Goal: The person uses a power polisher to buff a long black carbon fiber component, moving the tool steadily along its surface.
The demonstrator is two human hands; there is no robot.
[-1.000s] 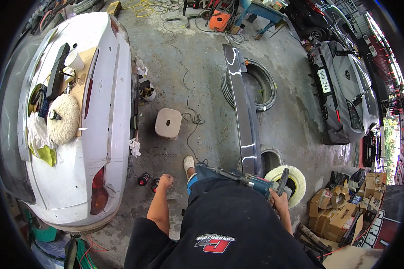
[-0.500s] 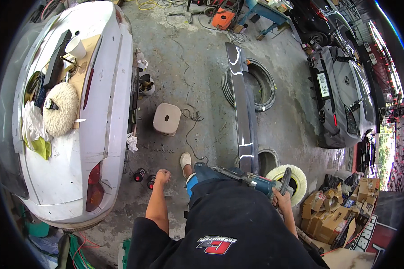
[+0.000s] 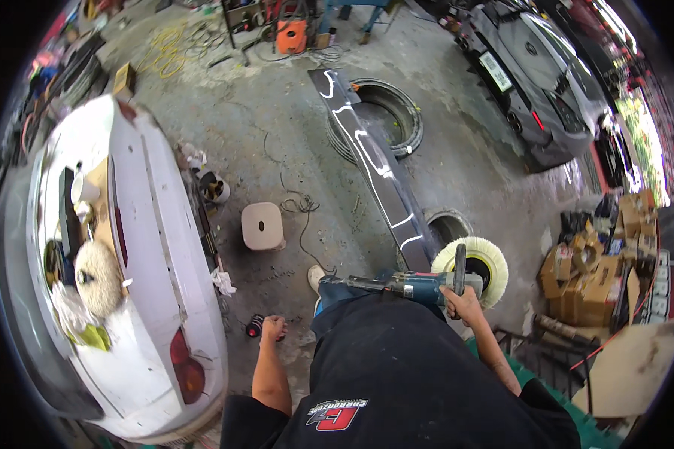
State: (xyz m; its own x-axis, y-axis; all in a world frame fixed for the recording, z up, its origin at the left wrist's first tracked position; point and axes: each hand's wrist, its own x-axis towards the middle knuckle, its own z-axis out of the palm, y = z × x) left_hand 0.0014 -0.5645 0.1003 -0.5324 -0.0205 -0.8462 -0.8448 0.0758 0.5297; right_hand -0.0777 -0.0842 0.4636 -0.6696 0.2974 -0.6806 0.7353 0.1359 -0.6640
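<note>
Right fingers: closed around the side handle of one blue polisher (image 3: pixel 425 288) by the right hand (image 3: pixel 463 305); the tool is held crosswise before the torso.
Left fingers: the left hand (image 3: pixel 275 328) is seen curled; whether anything is gripped cannot be told.
Polishing pad: one, cream (image 3: pixel 449 256), fitted at the polisher's right end; the near tyre is partly hidden by it.
Bottle: one clearly seen, black and red (image 3: pixel 254 325), just left of the left hand.
Panel: one, long, dark and glossy (image 3: pixel 374 168), laid over the tyres, its near end beside the polisher.
Tyres: two counted, one far (image 3: pixel 413 127), one near (image 3: pixel 457 219).
Obstructions: one beige stool (image 3: pixel 261 238) and a loose cable (image 3: pixel 301 203) are found between white car and panel.
Cars, nearest two: white car (image 3: pixel 150 314) left, grey car (image 3: pixel 532 82) far right.
On white car: one fleecy pad (image 3: pixel 99 288), one white cup (image 3: pixel 86 191).
Right side: cardboard boxes (image 3: pixel 588 295) are piled; number not determinable.
</note>
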